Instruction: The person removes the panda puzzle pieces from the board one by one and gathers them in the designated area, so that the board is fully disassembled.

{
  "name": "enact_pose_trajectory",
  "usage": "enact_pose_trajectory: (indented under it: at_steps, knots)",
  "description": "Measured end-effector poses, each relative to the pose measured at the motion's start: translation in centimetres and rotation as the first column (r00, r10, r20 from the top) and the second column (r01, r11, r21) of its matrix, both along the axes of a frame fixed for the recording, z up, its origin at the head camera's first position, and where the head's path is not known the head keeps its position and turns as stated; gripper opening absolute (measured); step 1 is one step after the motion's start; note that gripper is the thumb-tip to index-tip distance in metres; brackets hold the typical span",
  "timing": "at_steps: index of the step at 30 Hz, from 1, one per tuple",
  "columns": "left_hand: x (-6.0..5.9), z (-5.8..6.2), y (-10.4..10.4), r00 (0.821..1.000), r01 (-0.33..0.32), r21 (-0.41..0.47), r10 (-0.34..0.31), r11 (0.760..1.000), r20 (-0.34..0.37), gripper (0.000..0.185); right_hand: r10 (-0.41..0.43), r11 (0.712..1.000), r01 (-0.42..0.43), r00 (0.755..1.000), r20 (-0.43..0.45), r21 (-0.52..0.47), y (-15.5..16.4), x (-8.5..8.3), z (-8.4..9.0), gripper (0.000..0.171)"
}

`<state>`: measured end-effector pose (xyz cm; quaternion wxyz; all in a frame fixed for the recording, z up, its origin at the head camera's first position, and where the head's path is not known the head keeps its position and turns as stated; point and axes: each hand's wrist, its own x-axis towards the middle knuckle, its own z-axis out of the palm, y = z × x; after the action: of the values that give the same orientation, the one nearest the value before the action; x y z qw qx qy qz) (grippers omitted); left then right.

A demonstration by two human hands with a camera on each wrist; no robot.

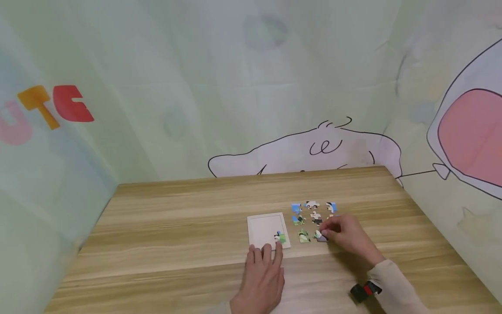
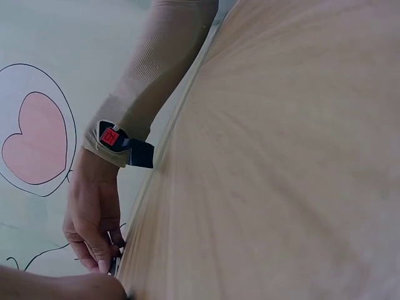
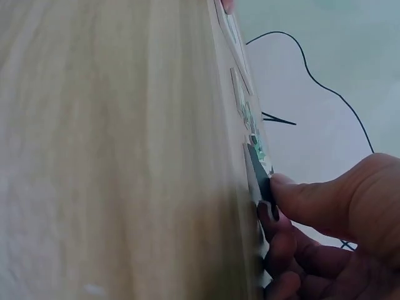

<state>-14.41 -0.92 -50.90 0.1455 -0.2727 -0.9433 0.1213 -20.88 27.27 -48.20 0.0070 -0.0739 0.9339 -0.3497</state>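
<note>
A pale puzzle frame (image 1: 260, 226) lies on the table, with one panda-and-green piece set in its lower right corner. The left hand (image 1: 262, 272) rests at the frame's near edge, fingers stretched forward, one fingertip by that piece. To the right, the right hand (image 1: 347, 237) pinches a grey and green puzzle piece (image 1: 320, 236) between thumb and fingers. In the right wrist view the same piece (image 3: 262, 178) is tipped up off the table along one edge. Other loose pieces, such as a green one (image 1: 303, 236), lie beside it.
Several more jigsaw pieces sit in rough rows behind, including a blue corner piece (image 1: 296, 208) and a panda-face piece (image 1: 312, 204). The wooden table (image 1: 176, 226) meets a printed cloth wall (image 1: 176, 109) at the back and sides. A dark band circles the right sleeve.
</note>
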Motion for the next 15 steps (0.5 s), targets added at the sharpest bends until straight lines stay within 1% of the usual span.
enact_pose_trajectory:
  at_steps: [6,11,15]
  knots:
    - [0.02,0.24,-0.22,1.0,0.002,-0.004,-0.002,1.0,0.027,0.062,-0.042,0.997,0.042,0.999,0.008,0.062,-0.58,0.06,-0.31,0.011]
    - [0.02,0.13,-0.28,1.0,0.006,0.006,-0.006,1.0,0.01,0.062,-0.022,0.995,0.025,0.999,-0.033,0.094,-0.84,0.13,-0.18,0.009]
    - [0.0,0.17,-0.25,1.0,0.006,-0.001,-0.006,1.0,0.015,0.061,-0.012,0.994,0.015,0.999,-0.03,0.104,-0.87,0.1,-0.05,0.01]
